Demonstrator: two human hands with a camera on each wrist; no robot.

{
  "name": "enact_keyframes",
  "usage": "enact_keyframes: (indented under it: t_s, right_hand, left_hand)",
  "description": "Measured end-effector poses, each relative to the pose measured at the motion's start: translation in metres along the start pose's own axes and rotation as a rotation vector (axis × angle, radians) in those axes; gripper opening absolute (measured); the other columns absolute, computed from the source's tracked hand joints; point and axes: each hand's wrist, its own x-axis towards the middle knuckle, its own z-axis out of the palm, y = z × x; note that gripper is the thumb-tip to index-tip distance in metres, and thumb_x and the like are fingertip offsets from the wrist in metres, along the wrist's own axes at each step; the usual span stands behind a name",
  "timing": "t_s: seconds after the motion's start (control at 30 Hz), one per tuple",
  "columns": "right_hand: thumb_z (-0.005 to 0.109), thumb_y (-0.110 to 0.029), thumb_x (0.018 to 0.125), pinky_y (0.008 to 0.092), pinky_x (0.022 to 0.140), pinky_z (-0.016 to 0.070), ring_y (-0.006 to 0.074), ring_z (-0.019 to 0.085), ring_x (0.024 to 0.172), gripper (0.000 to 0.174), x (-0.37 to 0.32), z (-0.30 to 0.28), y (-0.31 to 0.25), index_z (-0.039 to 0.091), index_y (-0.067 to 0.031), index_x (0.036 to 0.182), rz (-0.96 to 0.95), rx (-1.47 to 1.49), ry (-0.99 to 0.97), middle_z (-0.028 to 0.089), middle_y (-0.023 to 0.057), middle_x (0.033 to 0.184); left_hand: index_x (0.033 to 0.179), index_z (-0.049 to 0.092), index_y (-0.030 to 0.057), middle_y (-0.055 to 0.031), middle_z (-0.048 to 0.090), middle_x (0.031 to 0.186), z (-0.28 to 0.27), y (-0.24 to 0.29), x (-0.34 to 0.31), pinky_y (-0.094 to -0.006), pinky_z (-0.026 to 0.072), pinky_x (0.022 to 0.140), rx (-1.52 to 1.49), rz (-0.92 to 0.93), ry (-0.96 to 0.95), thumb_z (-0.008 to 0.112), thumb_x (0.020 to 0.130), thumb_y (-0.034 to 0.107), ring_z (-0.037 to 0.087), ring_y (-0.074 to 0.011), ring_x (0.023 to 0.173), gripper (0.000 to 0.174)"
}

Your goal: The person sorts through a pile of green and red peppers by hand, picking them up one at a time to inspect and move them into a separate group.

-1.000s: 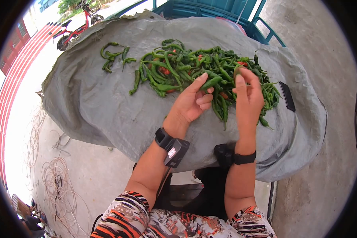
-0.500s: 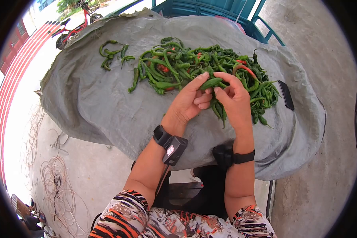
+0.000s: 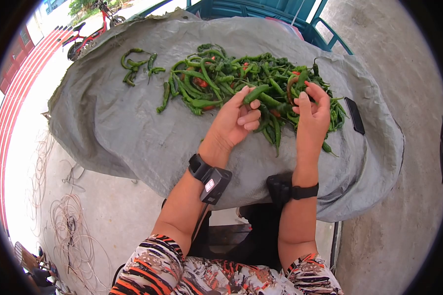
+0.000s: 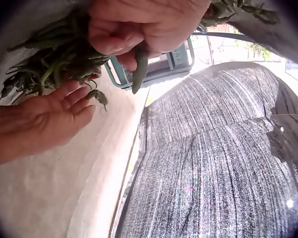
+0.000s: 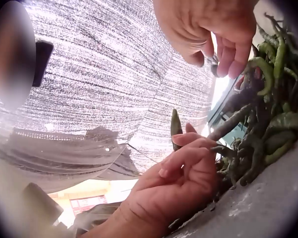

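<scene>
Between thumb and fingers, my left hand [image 3: 234, 120] pinches a green pepper [image 3: 256, 93] above the front of the pepper pile [image 3: 226, 73]. The same pepper [image 4: 139, 69] points downward in the left wrist view. Darker peppers show beyond its lower fingers; whether any are held is unclear. To the right, my right hand [image 3: 312, 110] has thumb and fingertips at another green pepper [image 3: 301, 78], seemingly pinched at its lower end. That contact is partly hidden. In the right wrist view, my left hand [image 5: 174, 183] is below my right hand [image 5: 208, 27], the two apart.
A grey sheet [image 3: 133, 128] lies under the pile. Several loose peppers [image 3: 129, 76] rest at the left, and a black phone [image 3: 355, 116] lies at the right. A blue metal frame [image 3: 261, 10] stands behind; coiled wire [image 3: 71, 226] is on the ground at lower left.
My right hand has moved right, away from the pepper in my left hand, to the pile. The left hand's pepper is tilted more upward, and another green pepper now stands up at my right fingertips.
</scene>
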Motion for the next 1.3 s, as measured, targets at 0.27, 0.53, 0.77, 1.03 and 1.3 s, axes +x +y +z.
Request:
enact_keyframes:
  t_s: [0.27,0.53,0.77,1.03,1.3]
  right_hand:
    - [0.064,-0.016,0.094,0.0185,0.055,0.0401,0.0029,0.051,0.065,0.023,-0.019,0.008,-0.022,0.064,-0.0043,0.113,0.068,0.059,-0.289,0.062,0.0004,0.087]
    - [0.060,-0.017,0.098,0.0187,0.048,0.0365,0.0017,0.046,0.054,0.017,-0.021,0.011,-0.030,0.065,-0.0041,0.106,0.191,0.274,-0.293,0.062,0.0001,0.073]
    - [0.059,-0.019,0.097,0.0214,0.052,0.0442,0.0074,0.054,0.059,0.041,-0.008,0.001,-0.024,0.047,-0.0022,0.132,0.164,0.266,-0.076,0.063,0.0082,0.099]
    - [0.065,-0.012,0.089,0.0224,0.056,0.0458,0.0086,0.057,0.064,0.044,-0.023,0.013,-0.020,0.051,-0.0022,0.130,0.234,-0.019,-0.404,0.067,0.0069,0.088]
    - [0.061,-0.014,0.093,0.0205,0.055,0.0432,0.0058,0.056,0.063,0.021,-0.018,0.012,-0.018,0.061,-0.0029,0.111,0.254,0.046,-0.347,0.068,0.0027,0.086]
  left_hand:
    - [0.106,0.056,0.0109,0.0026,0.051,0.076,-0.005,-0.001,0.002,-0.0215,0.0305,0.041,0.056,0.041,-0.125,0.045,0.103,0.037,0.033,-0.0041,0.044,0.028]
    - [0.138,0.040,0.0088,-0.0086,0.063,0.097,0.024,-0.008,-0.009,-0.0199,0.0338,0.041,0.349,0.120,0.057,0.043,0.103,0.029,0.036,-0.0041,0.048,0.040]
    - [0.140,0.033,0.0102,-0.0142,0.063,0.116,0.014,-0.007,-0.005,-0.0202,0.0357,0.042,0.458,0.144,0.044,0.041,0.103,0.021,0.035,-0.0041,0.049,0.039]
    - [0.135,0.039,0.0107,-0.0129,0.058,0.128,0.023,-0.007,-0.008,-0.0196,0.0366,0.041,0.358,0.247,-0.109,0.042,0.104,0.022,0.038,-0.0036,0.050,0.033]
    - [0.148,0.029,0.0120,-0.0139,0.054,0.135,0.036,0.003,-0.014,-0.0201,0.0393,0.044,0.569,0.267,-0.083,0.042,0.103,0.018,0.039,-0.0039,0.050,0.047]
